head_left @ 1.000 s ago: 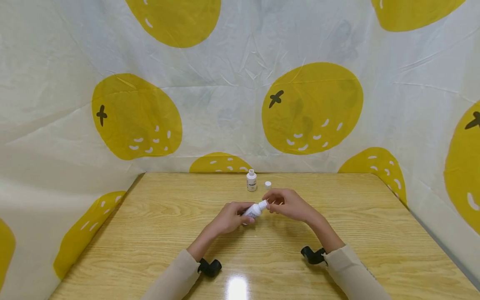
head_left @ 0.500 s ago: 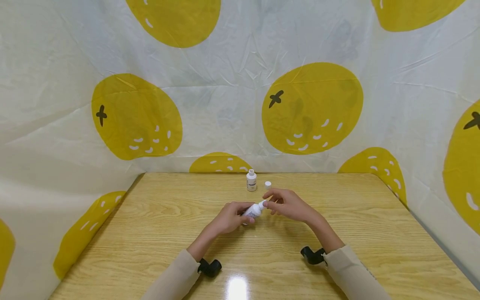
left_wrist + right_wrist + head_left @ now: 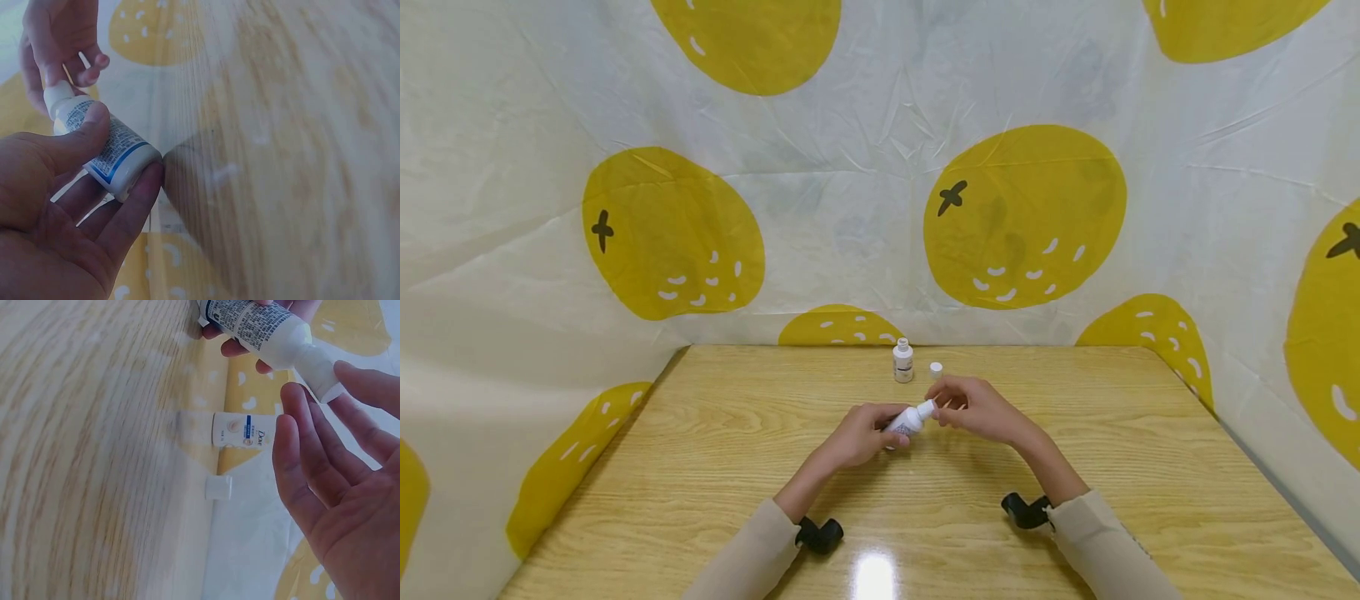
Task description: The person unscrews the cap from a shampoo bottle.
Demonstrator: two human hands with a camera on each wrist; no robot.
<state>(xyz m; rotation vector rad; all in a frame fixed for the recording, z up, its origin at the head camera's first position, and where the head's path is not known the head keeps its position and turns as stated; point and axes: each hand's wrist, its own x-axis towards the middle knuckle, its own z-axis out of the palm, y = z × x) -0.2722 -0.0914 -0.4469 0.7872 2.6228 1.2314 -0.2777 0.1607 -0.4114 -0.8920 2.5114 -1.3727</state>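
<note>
A small white bottle (image 3: 906,422) with a printed label is tilted above the table, its capped end toward the right. My left hand (image 3: 859,434) grips its body; in the left wrist view the thumb lies on the label (image 3: 119,140) and a finger supports the base. At the other end, my right hand (image 3: 981,410) pinches the white cap (image 3: 317,374) between thumb and index finger. The cap sits on the bottle's neck. The other right fingers stay off the bottle, loosely bent in the right wrist view.
Behind the hands, a second white bottle (image 3: 903,364) stands upright with its neck bare. A loose white cap (image 3: 936,368) rests on the wooden table (image 3: 760,392) to its right. A white cloth (image 3: 850,250) with yellow fruit shapes hangs behind the table.
The right fingers slid farther over the held bottle's cap, then shifted back, so more of the cap shows again. The left hand and the bottle's body stay in place.
</note>
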